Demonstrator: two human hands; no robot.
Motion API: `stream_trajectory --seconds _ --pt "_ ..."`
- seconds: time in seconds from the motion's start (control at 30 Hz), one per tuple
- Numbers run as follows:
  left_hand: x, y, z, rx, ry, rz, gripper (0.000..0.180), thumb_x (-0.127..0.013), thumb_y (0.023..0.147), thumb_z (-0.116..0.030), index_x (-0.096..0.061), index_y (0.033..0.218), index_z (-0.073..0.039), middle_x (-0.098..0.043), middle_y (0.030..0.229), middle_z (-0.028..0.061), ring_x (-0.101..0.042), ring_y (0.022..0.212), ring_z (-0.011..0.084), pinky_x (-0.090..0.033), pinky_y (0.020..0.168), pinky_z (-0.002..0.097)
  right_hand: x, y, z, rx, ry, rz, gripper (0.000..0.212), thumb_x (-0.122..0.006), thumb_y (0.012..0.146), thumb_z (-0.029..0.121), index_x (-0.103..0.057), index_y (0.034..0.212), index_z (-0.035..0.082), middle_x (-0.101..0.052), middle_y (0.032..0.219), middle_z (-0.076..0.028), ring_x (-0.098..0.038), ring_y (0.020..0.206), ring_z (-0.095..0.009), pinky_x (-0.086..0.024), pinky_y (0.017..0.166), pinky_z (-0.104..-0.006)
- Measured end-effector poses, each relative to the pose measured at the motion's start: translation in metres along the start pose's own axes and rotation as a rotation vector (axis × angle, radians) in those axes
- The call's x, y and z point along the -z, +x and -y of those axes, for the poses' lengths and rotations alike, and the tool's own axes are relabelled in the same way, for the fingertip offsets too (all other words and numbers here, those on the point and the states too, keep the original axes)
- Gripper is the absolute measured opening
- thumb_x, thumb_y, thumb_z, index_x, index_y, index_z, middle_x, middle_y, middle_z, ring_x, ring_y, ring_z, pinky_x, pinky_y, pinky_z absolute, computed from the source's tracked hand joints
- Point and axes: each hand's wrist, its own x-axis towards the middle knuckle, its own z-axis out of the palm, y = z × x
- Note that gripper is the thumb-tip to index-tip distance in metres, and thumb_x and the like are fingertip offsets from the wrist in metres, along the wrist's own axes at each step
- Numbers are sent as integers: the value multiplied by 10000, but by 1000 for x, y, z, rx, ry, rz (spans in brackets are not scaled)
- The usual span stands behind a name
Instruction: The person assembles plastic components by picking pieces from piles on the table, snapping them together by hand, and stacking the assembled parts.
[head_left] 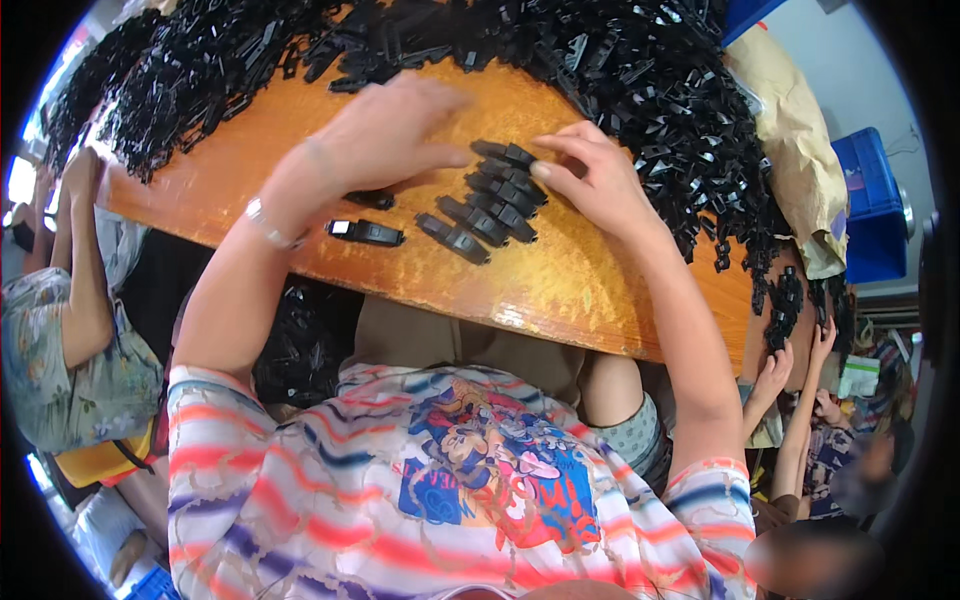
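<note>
On the wooden table, several long black plastic pieces (455,238), buckle-like in shape, lie side by side in a slanting row. My right hand (600,185) is at the row's far end, its thumb and forefinger closed about the tip of the farthest black piece (505,153). To the left of the row, my left hand (395,130) hovers over the table, smeared by motion. Its thumb points right, and what its fingers do is unclear. Below my left wrist lies a single black piece with a white end (366,232); another dark piece (372,198) is partly hidden behind the wrist.
A big heap of black plastic parts (640,110) curves around the table's far side. At the right stand a brown paper sack (795,150) and a blue bin (870,200). Other people's hands (770,375) work at the right edge; another person's arm (82,220) is at the left.
</note>
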Motion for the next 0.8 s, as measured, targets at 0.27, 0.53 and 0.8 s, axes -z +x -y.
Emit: stream_trajectory --seconds 0.27,0.53,0.8 --pt "-11 -130 10 151 161 -152 1391 -1013 578 -458 -325 1747 -153 -321 1777 201 -254 1646 482 -266 1337 574 -54 -32 51 218 -220 -2 1187 -908 744 671 -413 1692 155 -320 1749 -256 -378 1569 -497 -341 1278 -617" --pt "-17 -121 36 60 56 -267 1214 -995 615 -477 -480 1671 -171 -494 1620 180 -468 1484 445 -379 1249 547 -100 15 95 340 -107 8 990 -974 787 367 -495 1602 72 -340 1700 -299 -405 1533 -526 -394 1255 -568" --pt "14 -202 40 111 32 -219 1071 -999 560 -277 -617 1550 -131 -581 1541 142 -538 1412 414 -420 1207 516 -150 36 148 543 19 11 907 -965 780 368 -570 1526 35 -391 1652 -307 -432 1508 -525 -404 1247 -574"
